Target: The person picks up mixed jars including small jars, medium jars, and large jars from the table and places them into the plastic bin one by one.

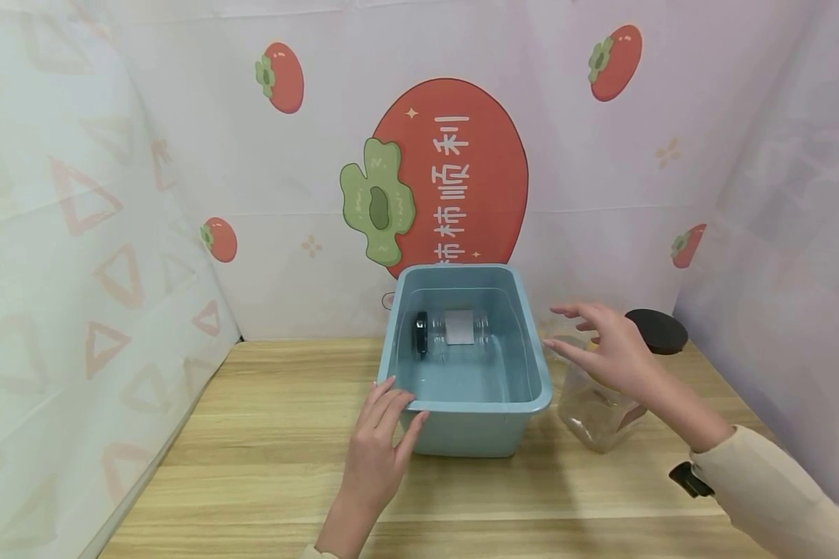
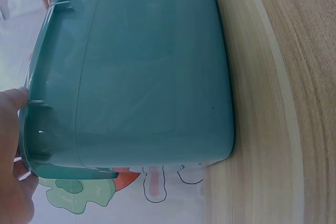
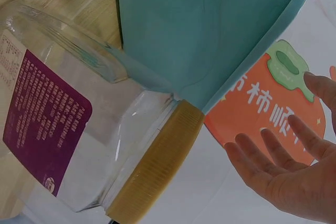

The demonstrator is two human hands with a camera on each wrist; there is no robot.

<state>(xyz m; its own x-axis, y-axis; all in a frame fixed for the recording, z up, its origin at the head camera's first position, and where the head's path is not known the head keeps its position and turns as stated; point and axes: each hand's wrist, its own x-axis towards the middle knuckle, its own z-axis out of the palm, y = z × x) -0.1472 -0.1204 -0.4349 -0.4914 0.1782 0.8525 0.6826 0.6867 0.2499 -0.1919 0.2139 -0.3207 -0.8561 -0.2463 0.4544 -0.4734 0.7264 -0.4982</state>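
My left hand [image 1: 376, 450] holds the front left corner of a blue plastic bin [image 1: 475, 431], thumb outside the rim and fingertips over it. In the left wrist view, the bin's wall fills most of the picture. Inside the bin, a small clear jar [image 1: 459, 328] with a black lid and white label lies on its side. To the right of the bin, my right hand [image 1: 611, 345] hovers with fingers spread, holding nothing. Below it stands a large clear jar [image 3: 131, 129] with a yellow lid and purple label, partly hidden by the hand in the head view.
A black lid [image 1: 656, 331] shows behind my right hand; what it sits on is mostly hidden. The wooden table [image 1: 280, 466] meets a white curtain [image 1: 322, 295] with persimmon prints at the back. More cloth hangs at both sides.
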